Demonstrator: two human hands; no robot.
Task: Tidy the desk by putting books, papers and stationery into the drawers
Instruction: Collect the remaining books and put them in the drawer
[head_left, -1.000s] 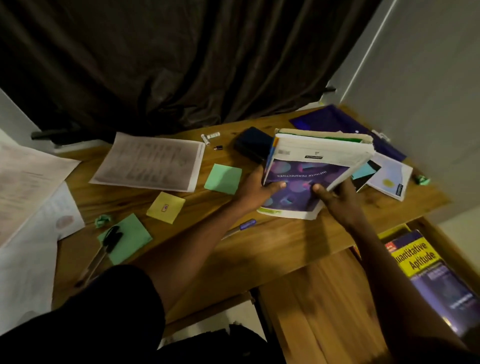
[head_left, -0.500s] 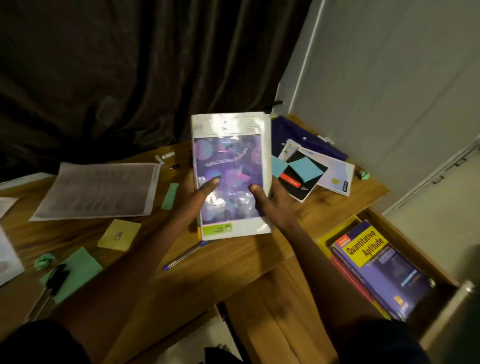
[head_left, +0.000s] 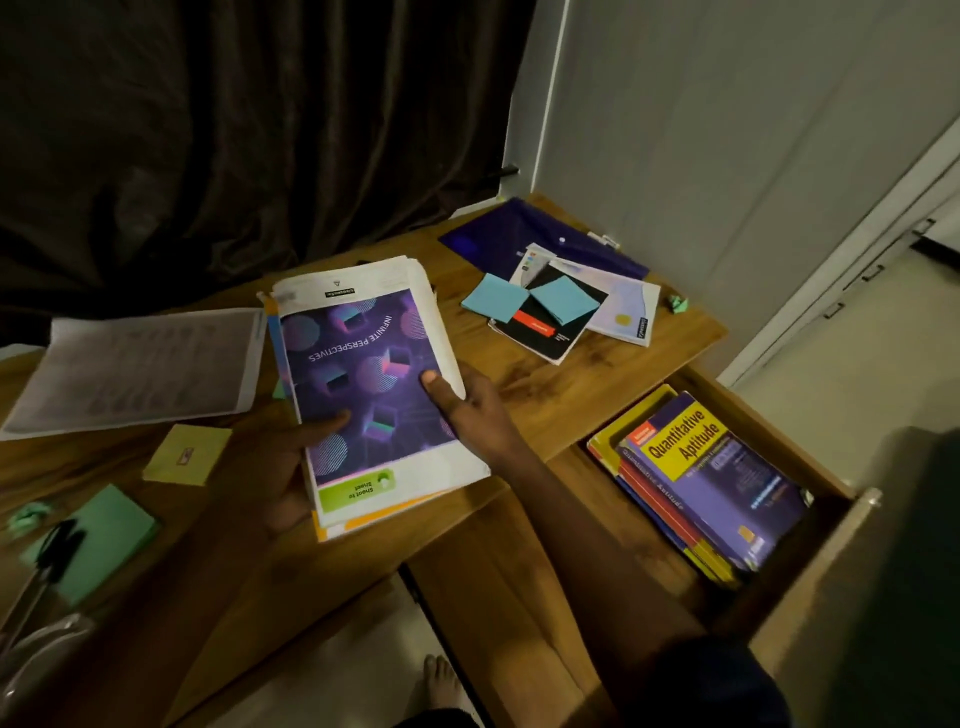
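We clasp the book stack (head_left: 363, 384) in left hand (head_left: 283, 478) and right hand (head_left: 472, 415); next, likely lower it into the drawer (head_left: 810, 592) at four o'clock.

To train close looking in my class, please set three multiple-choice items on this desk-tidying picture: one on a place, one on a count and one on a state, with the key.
1. Where does the Quantitative Aptitude book lie?
A. on the floor
B. in the open drawer
C. on a shelf

2. How many blue sticky notes lie on the desk?
A. one
B. two
C. five

3. What is the state of the purple-covered stack?
A. gripped by two hands
B. lying untouched
C. inside the drawer

Key:
1 B, it lies topmost within the drawer's walls.
2 B, the two lie side by side at the black booklet.
3 A, the left hand and the right hand each lay a thumb on its cover.
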